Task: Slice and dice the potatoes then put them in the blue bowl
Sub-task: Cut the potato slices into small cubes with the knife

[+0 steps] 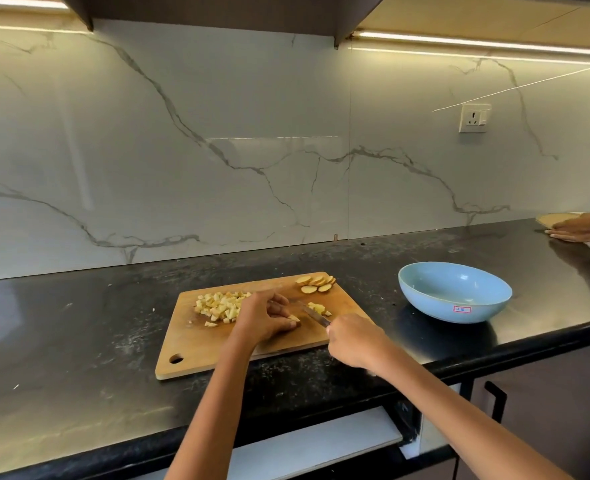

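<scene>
My left hand (269,317) pinches a potato piece (294,318) mid-board (217,348), right hand (352,341) fisted on the knife (316,315), bowl (454,292) empty to the right; risk: blade sits close to left fingertips, a slip nicks them.

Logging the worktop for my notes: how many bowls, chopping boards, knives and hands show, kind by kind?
Blue bowl: 1
Chopping board: 1
Knife: 1
Hands: 3, namely left hand, right hand and another person's hand at far right
Total: 6
</scene>
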Demonstrator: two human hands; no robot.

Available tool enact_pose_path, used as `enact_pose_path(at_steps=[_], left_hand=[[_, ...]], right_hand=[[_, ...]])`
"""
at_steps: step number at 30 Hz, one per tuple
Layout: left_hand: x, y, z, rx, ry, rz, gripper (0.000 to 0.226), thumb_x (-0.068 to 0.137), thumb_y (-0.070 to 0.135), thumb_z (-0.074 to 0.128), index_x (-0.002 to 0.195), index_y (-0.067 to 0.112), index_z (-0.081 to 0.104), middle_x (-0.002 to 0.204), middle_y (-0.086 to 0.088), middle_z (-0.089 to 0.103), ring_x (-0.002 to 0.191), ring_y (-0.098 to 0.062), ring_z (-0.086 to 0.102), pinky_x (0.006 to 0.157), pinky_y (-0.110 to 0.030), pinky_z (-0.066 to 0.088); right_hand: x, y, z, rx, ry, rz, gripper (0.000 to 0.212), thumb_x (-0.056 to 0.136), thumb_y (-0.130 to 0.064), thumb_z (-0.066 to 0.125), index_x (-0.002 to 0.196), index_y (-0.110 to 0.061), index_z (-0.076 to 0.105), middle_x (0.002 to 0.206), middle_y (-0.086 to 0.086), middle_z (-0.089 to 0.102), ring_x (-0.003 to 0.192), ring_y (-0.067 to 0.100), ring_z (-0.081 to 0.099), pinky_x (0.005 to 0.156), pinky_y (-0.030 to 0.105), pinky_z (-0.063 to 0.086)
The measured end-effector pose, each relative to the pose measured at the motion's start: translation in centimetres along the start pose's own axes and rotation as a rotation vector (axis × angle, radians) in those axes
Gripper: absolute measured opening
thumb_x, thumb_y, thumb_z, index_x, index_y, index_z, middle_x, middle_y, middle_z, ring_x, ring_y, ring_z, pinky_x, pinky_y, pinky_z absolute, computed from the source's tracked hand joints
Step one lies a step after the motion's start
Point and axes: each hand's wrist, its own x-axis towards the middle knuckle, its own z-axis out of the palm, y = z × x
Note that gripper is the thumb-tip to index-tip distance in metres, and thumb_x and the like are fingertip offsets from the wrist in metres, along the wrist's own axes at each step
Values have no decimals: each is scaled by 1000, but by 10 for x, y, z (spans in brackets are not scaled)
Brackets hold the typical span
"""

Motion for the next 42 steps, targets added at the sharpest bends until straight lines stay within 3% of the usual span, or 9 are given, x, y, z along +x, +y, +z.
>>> enact_pose_path(at_steps=[4,11,15,17,20,33,37,42], left_hand=[[-1,-2,-1,13,24,8,33,68,8,80,96,10,63,74,7,66,71,-1,63,68,-15,52],[-3,-1,-2,49,42,24,28,68,8,80,91,11,64,69,10,63,65,5,59,55,-6,44],[-2,0,-1,62,40,32,24,69,8,80,86,12,64,68,10,63,63,5,59,54,-3,43],[-3,1,-2,50,35,24,23,69,7,80,82,15,63,65,11,62,61,5,58,53,-4,43],[-3,0,-1,42,37,30,23,68,5,80,80,15,63,66,10,63,63,5,60,58,-9,46],[-3,-3,1,127,17,89,17,72,13,78,82,19,66,77,10,64,72,-1,60,60,-8,47],[1,-4,1,61,55,106,23,72,6,76,93,11,68,80,6,66,72,0,60,61,-5,46],[-3,7,3,56,136,227,40,72,-13,60,103,13,59,97,3,61,93,-10,58,76,-13,47]], right_hand=[[-4,-8,-5,44,-38,-42,29,97,-16,38,110,0,58,95,13,53,84,21,50,70,30,38],[-7,-18,-5,60,-87,-46,25,95,-11,37,102,1,58,75,4,45,83,22,50,69,30,38],[-9,-22,-10,63,-143,-9,28,96,-12,36,112,1,55,72,6,48,61,18,52,52,25,39],[-2,-26,-6,35,-150,-14,28,94,-12,38,112,0,56,88,10,58,79,24,60,61,27,43],[3,-30,6,1,-87,-25,26,92,-12,42,112,-3,58,111,12,60,102,28,58,74,31,42],[0,-6,14,-69,79,-75,26,95,-13,40,108,-6,62,103,8,61,98,26,59,68,30,39],[-4,5,3,-166,176,-148,30,100,-22,36,111,-7,60,105,9,62,96,25,61,67,31,38],[-6,12,-4,-314,330,-230,25,101,-26,39,109,-12,57,102,6,64,93,25,63,67,29,35]])
